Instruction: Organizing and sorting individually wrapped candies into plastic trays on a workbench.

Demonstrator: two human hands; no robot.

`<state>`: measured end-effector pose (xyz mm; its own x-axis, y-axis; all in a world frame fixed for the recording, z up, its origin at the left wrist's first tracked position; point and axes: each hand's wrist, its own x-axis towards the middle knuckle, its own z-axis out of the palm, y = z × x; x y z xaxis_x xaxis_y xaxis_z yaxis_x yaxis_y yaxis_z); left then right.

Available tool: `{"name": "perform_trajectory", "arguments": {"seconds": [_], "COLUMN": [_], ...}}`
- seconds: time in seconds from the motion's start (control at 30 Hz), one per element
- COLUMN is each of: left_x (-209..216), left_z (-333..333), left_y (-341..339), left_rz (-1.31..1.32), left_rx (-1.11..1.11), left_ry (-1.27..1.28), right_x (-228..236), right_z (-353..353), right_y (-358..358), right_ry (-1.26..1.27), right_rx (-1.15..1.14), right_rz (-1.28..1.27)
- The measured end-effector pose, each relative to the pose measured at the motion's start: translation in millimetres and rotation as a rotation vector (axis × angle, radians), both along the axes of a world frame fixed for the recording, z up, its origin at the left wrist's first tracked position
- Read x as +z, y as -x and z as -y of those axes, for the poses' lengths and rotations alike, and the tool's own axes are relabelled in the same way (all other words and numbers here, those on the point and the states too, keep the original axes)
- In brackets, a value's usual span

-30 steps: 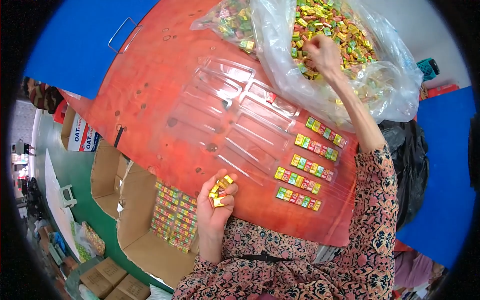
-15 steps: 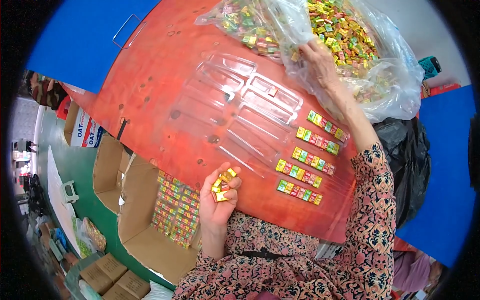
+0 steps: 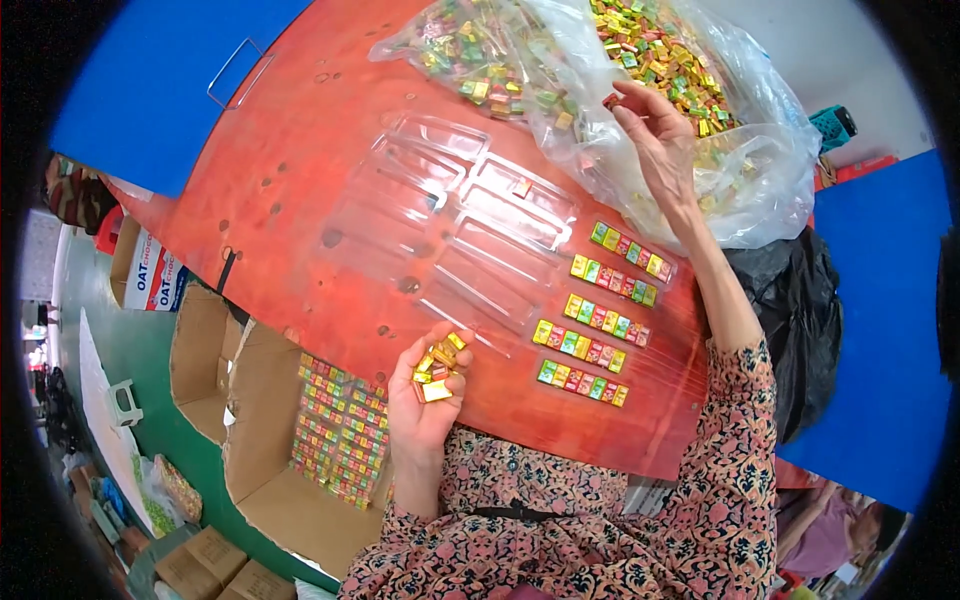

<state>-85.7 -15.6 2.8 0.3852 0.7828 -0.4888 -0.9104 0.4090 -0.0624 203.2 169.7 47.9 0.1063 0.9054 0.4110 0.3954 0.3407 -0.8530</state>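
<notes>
Closest in, the left hand [image 3: 425, 405] sits palm up at the near edge of the red tabletop [image 3: 300, 190], fingers curled loosely around a small stack of wrapped candies [image 3: 436, 368], mostly yellow and gold ones, cupped against the palm. Down to its left, below the tabletop, there's an open cardboard box [image 3: 215, 400] with neat rows of the same colourful candies packed inside [image 3: 340, 430]. Just past the left hand on the tabletop are clear plastic trays [image 3: 470, 240] lying flat; the ones to the right have four filled rows of candies [image 3: 600, 315] lined up in yellow, green and red, the ones further left look bare apart from one lone piece. Farther out, the right hand [image 3: 660, 150] is lifted over the big clear plastic bag [image 3: 770, 180] full of loose candies, thumb and fingertips pinching a single small reddish candy [image 3: 611, 100]. A second bag of candies [image 3: 470, 50] lies beside it at the far edge.
</notes>
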Motion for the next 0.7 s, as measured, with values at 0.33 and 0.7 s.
{"name": "perform_trajectory", "arguments": {"seconds": [0.33, 0.7], "left_x": [0, 9], "left_z": [6, 6], "left_y": [-10, -13], "left_rz": [0.046, -0.058], "left_rx": [-0.058, -0.046], "left_ry": [-0.011, 0.042], "right_x": [14, -18], "right_z": [55, 63], "right_y": [34, 40], "right_ry": [0.664, 0.807], "right_rx": [0.410, 0.358], "right_rz": [-0.802, -0.783]}}
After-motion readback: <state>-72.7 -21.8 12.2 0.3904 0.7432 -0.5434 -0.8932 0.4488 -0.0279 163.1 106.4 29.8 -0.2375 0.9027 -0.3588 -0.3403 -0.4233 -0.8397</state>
